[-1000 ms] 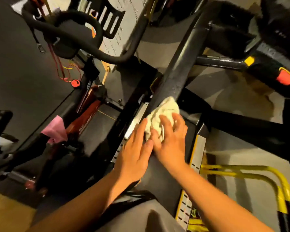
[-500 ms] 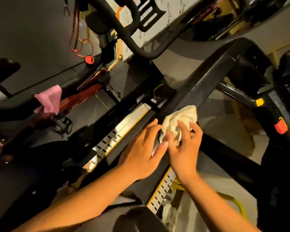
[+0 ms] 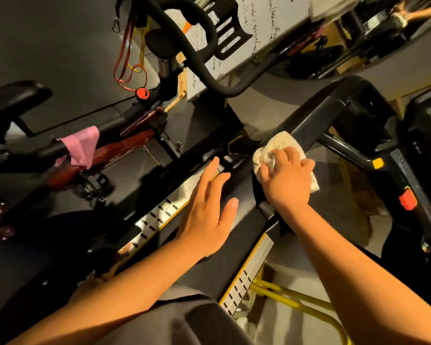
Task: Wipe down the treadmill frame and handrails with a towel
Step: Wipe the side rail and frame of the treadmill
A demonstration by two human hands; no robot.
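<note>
A person's right hand (image 3: 288, 179) grips a crumpled cream towel (image 3: 279, 150) against the treadmill's black handrail (image 3: 316, 120), at two o'clock from frame centre. The left hand (image 3: 207, 212), fingers spread and holding nothing, hovers near centre. A pink cloth (image 3: 81, 145) hangs on an exercise bike at nine o'clock.

A gym. A treadmill (image 3: 316, 125) stands beside an exercise bike (image 3: 125, 143) on dark floor mats (image 3: 47, 46). Resistance bands (image 3: 125, 53) hang near a handwritten whiteboard (image 3: 264, 28).
</note>
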